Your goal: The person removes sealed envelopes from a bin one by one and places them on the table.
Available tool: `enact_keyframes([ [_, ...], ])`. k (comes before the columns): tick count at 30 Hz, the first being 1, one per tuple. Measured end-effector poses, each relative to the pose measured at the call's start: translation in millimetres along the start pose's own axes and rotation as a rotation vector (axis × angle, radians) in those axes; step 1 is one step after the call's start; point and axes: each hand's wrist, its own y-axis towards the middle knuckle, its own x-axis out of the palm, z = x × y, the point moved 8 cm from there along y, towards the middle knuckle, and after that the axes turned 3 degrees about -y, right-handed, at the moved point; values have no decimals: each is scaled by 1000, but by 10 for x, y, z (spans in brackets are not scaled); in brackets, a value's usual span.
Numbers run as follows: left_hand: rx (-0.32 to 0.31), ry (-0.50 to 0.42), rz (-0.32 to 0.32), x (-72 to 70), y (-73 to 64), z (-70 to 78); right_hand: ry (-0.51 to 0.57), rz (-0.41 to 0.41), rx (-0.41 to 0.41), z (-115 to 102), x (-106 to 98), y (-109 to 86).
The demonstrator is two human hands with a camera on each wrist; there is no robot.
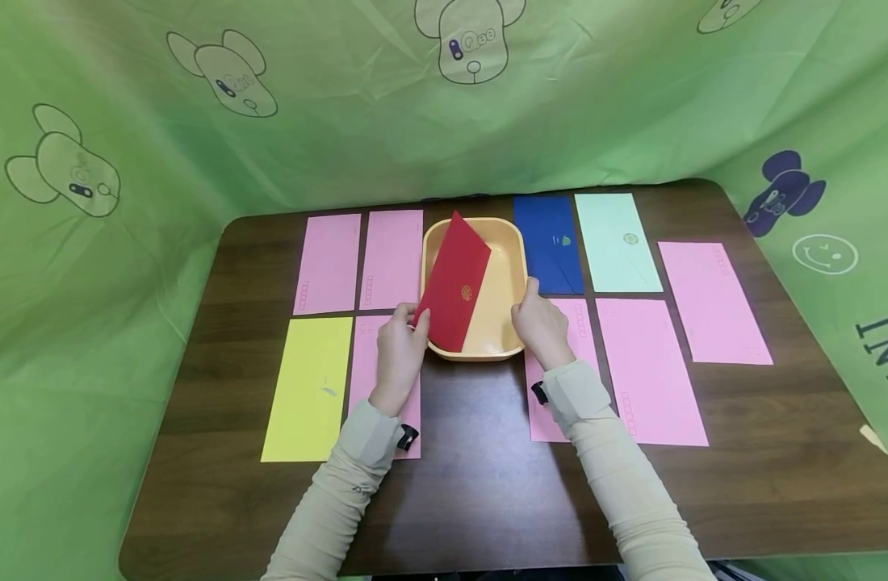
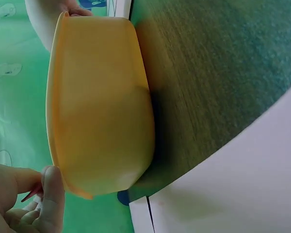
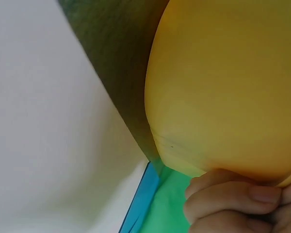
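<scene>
A red envelope (image 1: pixel 454 282) with a small gold emblem lies slanted in the pale orange plastic basin (image 1: pixel 505 282), its top corner reaching past the far rim. My left hand (image 1: pixel 400 359) pinches the envelope's lower left edge beside the rim; in the left wrist view a red sliver shows between thumb and finger. On the basin's right side, my right hand (image 1: pixel 544 329) grips the rim, with curled fingers (image 3: pixel 228 196) against the wall in the right wrist view. The basin's outer wall (image 2: pixel 102 102) fills much of the left wrist view.
Envelopes lie flat around the basin on the dark wooden table (image 1: pixel 473 484): several pink ones (image 1: pixel 651 371), a yellow one (image 1: pixel 306 387), a blue one (image 1: pixel 546 242) and a mint one (image 1: pixel 618 242). A green printed cloth (image 1: pixel 342 145) hangs behind the table.
</scene>
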Motion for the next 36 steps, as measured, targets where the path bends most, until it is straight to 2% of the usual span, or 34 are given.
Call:
enact_keyframes([
  [6, -3, -56, 29, -33, 7, -28, 6, 13, -6, 2, -5, -7],
  [14, -18, -185, 35, -71, 4, -33, 9, 8, 2, 18, -3, 9],
  [24, -47, -206, 54, -171, 17, -43, 9, 5, 8, 22, 1, 9],
  [30, -84, -262, 88, -322, 15, -69, 10, 15, -1, 13, -2, 2],
  [36, -147, -310, 169, -594, 32, -192, 3, 3, 1, 13, 6, 10],
])
